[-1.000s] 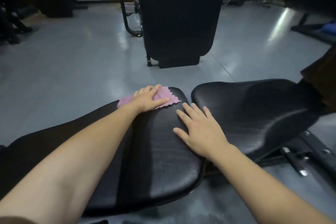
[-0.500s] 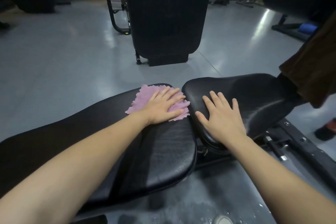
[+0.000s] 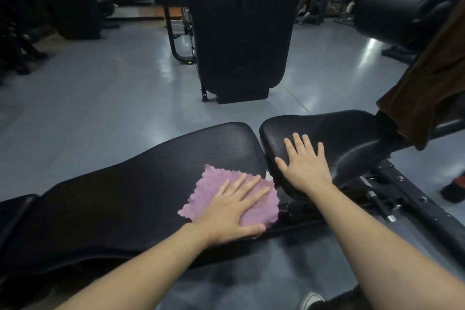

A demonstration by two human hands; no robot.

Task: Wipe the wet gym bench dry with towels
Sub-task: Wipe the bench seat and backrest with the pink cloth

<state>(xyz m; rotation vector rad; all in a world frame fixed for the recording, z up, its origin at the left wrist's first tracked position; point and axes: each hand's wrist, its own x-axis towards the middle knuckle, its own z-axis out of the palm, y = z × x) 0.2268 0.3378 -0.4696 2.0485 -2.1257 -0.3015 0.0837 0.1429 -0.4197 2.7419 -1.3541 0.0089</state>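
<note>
Head view. Across the lower half of the frame, a black padded bench [image 3: 130,199] in two parts: long back pad running from the lower left edge toward the centre, separate seat pad [image 3: 352,138] right of centre, with a narrow gap between them. On the back pad's near right corner, just left of that gap, a purple towel [image 3: 203,189] with a ragged edge, spread flat, its right edge at the pad's end. Left hand [image 3: 234,211] flat on the towel, fingers straight and fanned toward the upper right, thumb out along the near edge of the pad; pressing, not gripping. Right hand [image 3: 305,167] flat on the near left part of the seat pad, fingers straight and spread, pointing up the frame, holding nothing. Both forearms bare, entering from the bottom corners. Brown cloth [image 3: 427,88] hanging at the right edge, over the far end of the seat pad. Above it, upper right, a thick black roller pad [image 3: 392,10]. Top centre, a tall black gym machine [image 3: 241,25] standing on the glossy grey floor [image 3: 100,98]. Lower right, the bench's black metal frame [image 3: 407,199] with bolts and a silver pin.
</note>
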